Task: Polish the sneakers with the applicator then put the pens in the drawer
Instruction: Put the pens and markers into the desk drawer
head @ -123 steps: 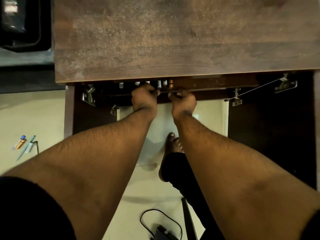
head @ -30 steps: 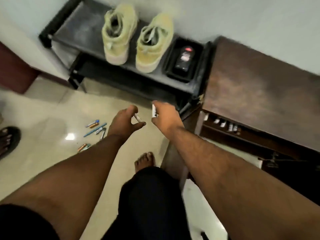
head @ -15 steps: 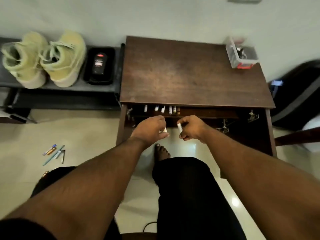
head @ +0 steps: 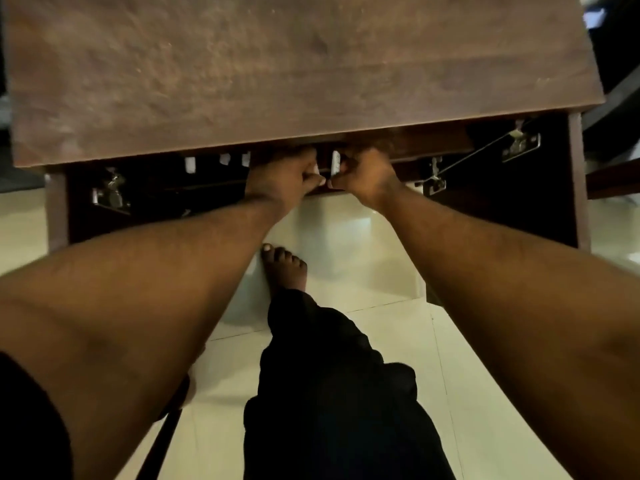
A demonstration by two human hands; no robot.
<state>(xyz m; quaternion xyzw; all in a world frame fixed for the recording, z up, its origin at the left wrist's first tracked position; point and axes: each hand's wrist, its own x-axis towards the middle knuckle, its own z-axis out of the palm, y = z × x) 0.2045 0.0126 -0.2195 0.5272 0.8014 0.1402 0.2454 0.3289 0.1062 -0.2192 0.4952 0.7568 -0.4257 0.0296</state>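
Both hands at the open drawer (head: 398, 147) under the desk (head: 298, 71) — left hand (head: 282, 180) and right hand (head: 363, 174) have fingers clamped on a pen each. A few pens (head: 221, 161) already inside, so probably near the end — sneakers aren't in view.

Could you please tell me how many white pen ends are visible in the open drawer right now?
4: three pen ends side by side left of the left hand, one at the right hand. The tabletop may hide more.

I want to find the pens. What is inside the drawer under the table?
White pen ends poke out of the drawer. The tabletop covers everything farther back.
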